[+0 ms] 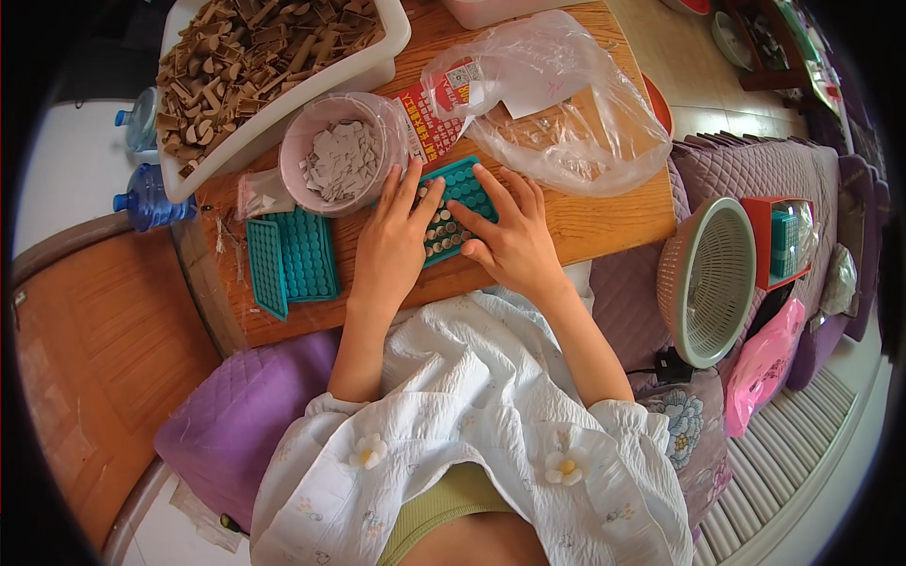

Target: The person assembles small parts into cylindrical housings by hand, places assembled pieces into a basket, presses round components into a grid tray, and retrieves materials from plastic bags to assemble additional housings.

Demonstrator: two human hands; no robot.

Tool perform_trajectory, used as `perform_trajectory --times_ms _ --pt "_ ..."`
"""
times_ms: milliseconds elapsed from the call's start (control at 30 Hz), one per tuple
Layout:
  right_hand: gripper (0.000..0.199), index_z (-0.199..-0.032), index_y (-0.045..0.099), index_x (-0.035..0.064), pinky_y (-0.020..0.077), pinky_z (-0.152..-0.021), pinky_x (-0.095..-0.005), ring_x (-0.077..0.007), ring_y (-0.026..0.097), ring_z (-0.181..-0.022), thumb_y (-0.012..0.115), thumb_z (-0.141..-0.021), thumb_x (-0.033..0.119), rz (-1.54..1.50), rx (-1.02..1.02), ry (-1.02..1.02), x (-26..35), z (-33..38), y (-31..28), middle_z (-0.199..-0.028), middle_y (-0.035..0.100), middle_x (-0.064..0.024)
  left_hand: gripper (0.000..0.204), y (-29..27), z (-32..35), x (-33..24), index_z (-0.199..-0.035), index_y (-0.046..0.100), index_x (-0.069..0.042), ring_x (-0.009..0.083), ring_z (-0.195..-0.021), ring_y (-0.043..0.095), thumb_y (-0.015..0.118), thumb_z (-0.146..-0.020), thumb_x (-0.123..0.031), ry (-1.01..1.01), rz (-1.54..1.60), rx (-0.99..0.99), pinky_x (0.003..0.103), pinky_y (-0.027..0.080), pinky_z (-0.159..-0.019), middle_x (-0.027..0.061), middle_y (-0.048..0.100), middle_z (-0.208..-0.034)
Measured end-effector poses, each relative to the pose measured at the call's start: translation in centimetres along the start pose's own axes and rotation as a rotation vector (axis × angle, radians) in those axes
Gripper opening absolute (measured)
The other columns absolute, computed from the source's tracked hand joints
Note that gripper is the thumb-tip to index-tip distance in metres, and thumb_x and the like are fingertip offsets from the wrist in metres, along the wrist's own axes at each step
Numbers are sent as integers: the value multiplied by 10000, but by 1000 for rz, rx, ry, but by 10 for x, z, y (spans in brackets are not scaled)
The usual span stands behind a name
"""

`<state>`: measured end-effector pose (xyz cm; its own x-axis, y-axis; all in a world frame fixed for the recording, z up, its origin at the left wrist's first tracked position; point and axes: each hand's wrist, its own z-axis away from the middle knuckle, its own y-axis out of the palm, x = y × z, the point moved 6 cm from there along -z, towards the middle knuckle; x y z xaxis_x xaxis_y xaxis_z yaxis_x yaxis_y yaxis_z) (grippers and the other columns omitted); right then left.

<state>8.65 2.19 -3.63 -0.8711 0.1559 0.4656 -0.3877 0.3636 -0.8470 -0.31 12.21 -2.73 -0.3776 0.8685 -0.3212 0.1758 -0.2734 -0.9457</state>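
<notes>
A teal tray with rows of round pockets lies on the wooden table in front of me. Small round pale-and-dark pieces fill part of its nearer pockets. My left hand rests along the tray's left side, fingers stretched out, their tips by the pink bucket. Over the right side spreads my right hand, its fingers apart and touching the tray and some pieces. Neither hand visibly grips anything, though both hide parts of the tray. The pink bucket, just beyond my left hand, holds many small whitish pieces.
More teal trays stand at the table's left. A large white bin of brown cardboard-like scraps is at the far left. A clear plastic bag lies at the far right. Beside the table stands a colander on a quilted seat.
</notes>
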Motion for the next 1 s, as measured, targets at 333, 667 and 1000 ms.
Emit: perform_trajectory --times_ms 333,667,1000 --pt "413 -1156 592 158 275 -991 -487 -334 368 -1176 493 -855 423 -55 -19 -9 3 -6 -2 -1305 426 -117 586 -10 1 4 -1297 424 -82 348 -1211 422 531 -740 67 -70 174 -86 398 448 -914 157 341 -1381" --pt "395 -1040 625 87 403 -873 -381 -251 509 -947 545 -666 -11 -53 -45 3 -5 -30 -8 -949 554 -55 510 -12 12 6 -1257 482 -76 321 -1152 478 484 -774 88 -106 333 -191 380 452 -884 121 412 -1336" --pt "360 -965 665 91 418 -856 -367 -263 521 -923 550 -653 -46 -121 -3 38 -10 -25 -10 -898 584 -63 503 -13 26 12 -1220 520 -75 318 -1124 491 529 -745 92 -121 346 -246 383 440 -903 116 453 -1285"
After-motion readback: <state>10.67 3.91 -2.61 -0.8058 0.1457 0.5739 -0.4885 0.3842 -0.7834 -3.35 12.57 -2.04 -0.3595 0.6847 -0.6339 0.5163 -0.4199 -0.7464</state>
